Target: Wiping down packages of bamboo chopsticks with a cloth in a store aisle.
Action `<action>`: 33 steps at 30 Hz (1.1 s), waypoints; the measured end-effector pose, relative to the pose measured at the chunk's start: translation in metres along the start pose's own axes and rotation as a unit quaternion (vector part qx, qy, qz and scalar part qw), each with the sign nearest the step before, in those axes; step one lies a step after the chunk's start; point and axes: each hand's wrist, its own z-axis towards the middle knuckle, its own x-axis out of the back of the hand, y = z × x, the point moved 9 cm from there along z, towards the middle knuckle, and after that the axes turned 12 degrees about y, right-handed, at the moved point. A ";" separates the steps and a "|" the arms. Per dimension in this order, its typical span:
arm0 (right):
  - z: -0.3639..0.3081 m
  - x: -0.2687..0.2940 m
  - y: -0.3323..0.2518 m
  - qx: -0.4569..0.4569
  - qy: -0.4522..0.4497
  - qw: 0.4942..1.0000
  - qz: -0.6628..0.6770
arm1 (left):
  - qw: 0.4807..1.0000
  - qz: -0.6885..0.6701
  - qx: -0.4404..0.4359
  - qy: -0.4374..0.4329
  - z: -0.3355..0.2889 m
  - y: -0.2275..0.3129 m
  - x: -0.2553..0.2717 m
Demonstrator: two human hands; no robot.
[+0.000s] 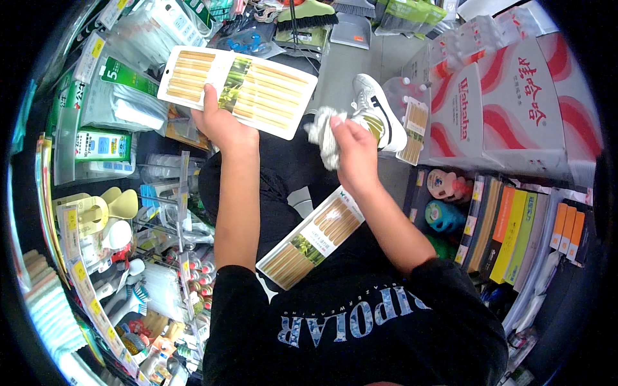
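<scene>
My left hand (226, 127) grips the lower left edge of a flat pack of bamboo chopsticks (273, 96), its thumb lying across the front. That pack has a white backing and a green bamboo picture band. In my right hand (356, 149) is a crumpled whitish cloth (324, 136), pinched between the fingers a little right of the pack and apart from it. A second chopstick pack (312, 239) lies slanted across my lap. Another narrow pack of chopsticks (413, 130) leans by the cartons, beyond my white sneaker (380, 112).
Shelves with kitchen tools (119, 206) and packaged bags (122, 96) line the left. White cartons with red waves (496, 103) stand to the right, above a shelf of colourful boxed goods (515, 238). A green broom (308, 14) and a grey dustpan (350, 31) are ahead on the floor.
</scene>
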 end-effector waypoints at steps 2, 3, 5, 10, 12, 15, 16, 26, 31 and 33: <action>0.016 -0.011 -0.008 0.024 0.002 1.000 0.017 | 1.000 0.002 -0.006 -0.013 -0.004 0.001 -0.002; 0.021 -0.018 -0.011 0.035 0.009 0.998 0.041 | 1.000 0.003 -0.010 -0.027 -0.006 0.000 -0.005; 0.021 -0.032 -0.013 0.028 0.021 0.997 0.075 | 1.000 0.010 -0.009 -0.011 -0.015 -0.003 -0.005; 0.012 -0.026 0.019 0.063 0.033 0.997 0.008 | 0.999 -0.007 -0.029 -0.046 -0.009 -0.004 -0.002; -0.028 -0.038 0.028 0.048 -0.012 0.990 -0.129 | 1.000 -0.003 -0.030 -0.004 -0.002 -0.004 0.004; -0.077 -0.055 0.046 0.120 -0.141 0.970 -0.161 | 0.999 0.010 -0.033 0.036 0.002 -0.002 0.008; -0.068 -0.040 0.053 0.050 -0.091 0.989 -0.107 | 1.000 -0.001 -0.027 0.014 0.001 -0.001 0.004; 0.006 -0.022 0.024 -0.093 -0.084 0.991 0.050 | 0.997 0.047 0.003 -0.064 -0.017 -0.024 -0.009; 0.035 0.006 -0.024 -0.050 -0.067 0.994 0.068 | 0.982 0.002 0.064 -0.175 -0.025 -0.029 -0.028; 0.052 0.027 -0.047 -0.040 -0.091 0.995 0.030 | 0.938 -0.098 0.218 -0.253 -0.046 -0.035 -0.042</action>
